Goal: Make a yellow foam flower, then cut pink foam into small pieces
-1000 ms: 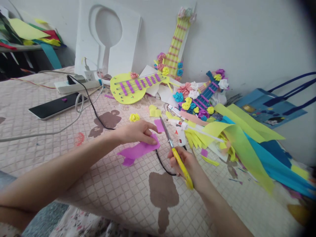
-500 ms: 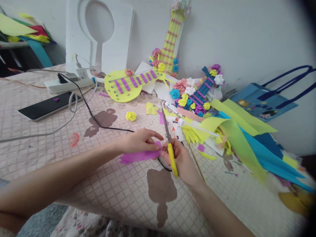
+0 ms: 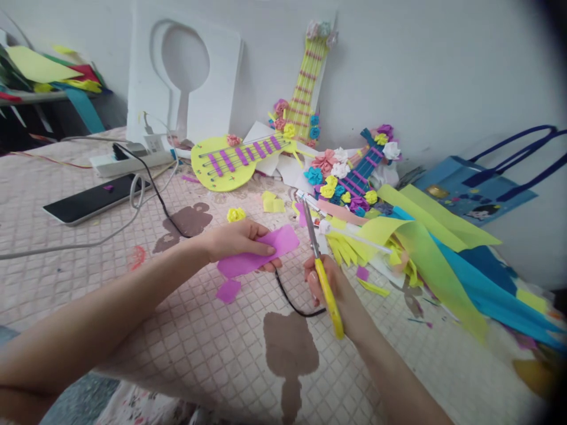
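My left hand [image 3: 243, 245] pinches a strip of purple paper [image 3: 283, 239] between thumb and fingers. Just below it, a small purple paper square [image 3: 228, 290] lies on the quilted tablecloth [image 3: 177, 330]. In my right hand [image 3: 330, 283] is a pair of scissors [image 3: 326, 289] with yellow handles. Their blades point up and away, apart from the paper, and look closed. A yellow paper flower [image 3: 236, 214] rests beyond my left hand. The white glue gun [image 3: 325, 226] lies behind the scissors, with its black cord [image 3: 287, 301] running under my hands.
A yellow paper guitar [image 3: 221, 168] and a blue one [image 3: 361, 171] with paper flowers lie at the back. Yellow and blue crepe sheets [image 3: 447, 265] spread on the right before a blue bag [image 3: 469, 183]. A phone [image 3: 88, 200] and power strip [image 3: 128, 162] sit left.
My left hand now holds the purple strip up and forward, its end showing. My right hand with the scissors has drawn slightly right, away from it. A small purple square now shows on the cloth.
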Action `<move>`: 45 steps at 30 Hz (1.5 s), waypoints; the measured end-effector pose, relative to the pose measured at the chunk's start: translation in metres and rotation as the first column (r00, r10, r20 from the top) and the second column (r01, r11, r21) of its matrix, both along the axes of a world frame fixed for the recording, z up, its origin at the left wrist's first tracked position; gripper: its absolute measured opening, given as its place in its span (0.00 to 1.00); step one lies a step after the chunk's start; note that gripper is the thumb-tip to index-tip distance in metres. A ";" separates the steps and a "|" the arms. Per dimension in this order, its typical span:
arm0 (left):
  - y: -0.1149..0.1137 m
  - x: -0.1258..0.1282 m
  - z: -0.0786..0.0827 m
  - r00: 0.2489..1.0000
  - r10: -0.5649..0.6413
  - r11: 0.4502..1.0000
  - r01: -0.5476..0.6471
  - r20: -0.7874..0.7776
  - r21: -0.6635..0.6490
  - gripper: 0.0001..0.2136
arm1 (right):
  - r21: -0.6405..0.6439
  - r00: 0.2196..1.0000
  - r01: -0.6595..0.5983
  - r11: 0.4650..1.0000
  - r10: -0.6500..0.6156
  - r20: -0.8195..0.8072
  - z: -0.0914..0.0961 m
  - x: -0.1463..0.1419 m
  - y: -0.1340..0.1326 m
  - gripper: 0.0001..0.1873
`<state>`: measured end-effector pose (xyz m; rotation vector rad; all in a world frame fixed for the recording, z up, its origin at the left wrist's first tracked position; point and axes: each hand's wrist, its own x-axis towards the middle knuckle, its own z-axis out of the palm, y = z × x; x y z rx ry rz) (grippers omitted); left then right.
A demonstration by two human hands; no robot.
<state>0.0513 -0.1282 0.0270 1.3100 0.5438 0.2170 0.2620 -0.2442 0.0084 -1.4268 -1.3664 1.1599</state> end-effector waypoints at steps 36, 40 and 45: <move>0.001 -0.007 0.011 0.996 0.070 0.982 -0.079 0.063 0.169 0.07 | -0.152 0.961 -0.215 0.965 0.236 0.141 0.007 0.001 -0.009 0.10; 0.002 -0.007 0.009 0.996 0.068 0.982 -0.078 0.062 0.175 0.07 | -0.115 0.956 -0.201 0.973 0.220 0.193 0.003 0.004 -0.009 0.08; 0.002 -0.008 0.009 0.995 0.080 0.984 -0.089 0.068 0.153 0.08 | -0.108 0.906 -0.222 0.969 0.246 0.344 0.004 0.007 -0.008 0.12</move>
